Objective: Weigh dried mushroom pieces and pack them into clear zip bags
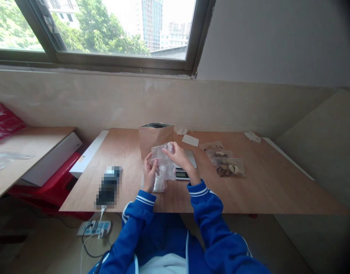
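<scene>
Between my two hands, above the table, is a clear plastic bag (164, 161). My left hand (150, 171) pinches its left edge, while my right hand (179, 155) grips the upper right corner. Beneath it lies a stack of clear bags (160, 186), partly covered by the held bag and my left hand. Directly behind stands an open brown paper pouch (155, 137), its inside dark. A digital kitchen scale (191, 158) sits to the right, half hidden by my right hand and forearm; its display (182, 174) faces me.
Several clear bags with dried pieces (229, 167) lie on the right of the table (266, 190). A white card (190, 140) and crumpled white scraps (252, 137) are toward the back. At left, a phone-like blurred object (108, 188) has a white cable (102, 215) running to a power strip (92, 227).
</scene>
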Demonstrator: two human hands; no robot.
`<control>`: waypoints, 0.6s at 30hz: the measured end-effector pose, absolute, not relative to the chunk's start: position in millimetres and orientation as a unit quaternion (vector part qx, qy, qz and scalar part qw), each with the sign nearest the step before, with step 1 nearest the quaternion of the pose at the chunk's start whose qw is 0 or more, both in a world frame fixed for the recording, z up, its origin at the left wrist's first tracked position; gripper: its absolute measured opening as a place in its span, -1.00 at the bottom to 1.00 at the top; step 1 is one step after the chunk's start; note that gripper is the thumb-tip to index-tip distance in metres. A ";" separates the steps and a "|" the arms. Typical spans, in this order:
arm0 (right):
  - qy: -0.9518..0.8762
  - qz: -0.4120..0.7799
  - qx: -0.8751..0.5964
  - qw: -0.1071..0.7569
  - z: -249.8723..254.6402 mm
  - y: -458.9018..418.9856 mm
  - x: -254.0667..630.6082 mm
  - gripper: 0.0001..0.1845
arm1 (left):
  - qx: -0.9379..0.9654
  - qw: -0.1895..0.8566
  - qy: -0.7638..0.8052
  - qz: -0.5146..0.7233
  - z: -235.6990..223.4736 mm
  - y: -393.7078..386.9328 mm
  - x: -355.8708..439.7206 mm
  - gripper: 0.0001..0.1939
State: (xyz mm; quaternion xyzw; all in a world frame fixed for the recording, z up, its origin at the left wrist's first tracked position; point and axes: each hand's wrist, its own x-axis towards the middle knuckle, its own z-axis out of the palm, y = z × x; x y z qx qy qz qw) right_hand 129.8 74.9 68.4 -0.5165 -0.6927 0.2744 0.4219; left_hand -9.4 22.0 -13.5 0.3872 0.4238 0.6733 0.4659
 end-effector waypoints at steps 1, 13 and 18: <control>-0.674 0.328 -0.506 0.427 60.9 73.2 130.9 -0.62 | 0.399 0.452 0.431 0.671 -9.8 19.6 -8.5 -0.38; -0.616 0.185 -0.578 0.502 9.4 72.0 200.9 -0.69 | 0.525 0.258 0.597 0.549 -10.9 -12.3 -30.1 -0.60; -0.497 -0.060 -0.803 0.324 -23.1 65.6 293.6 -0.55 | 0.584 0.127 0.718 0.357 -34.6 -14.9 -36.9 -0.64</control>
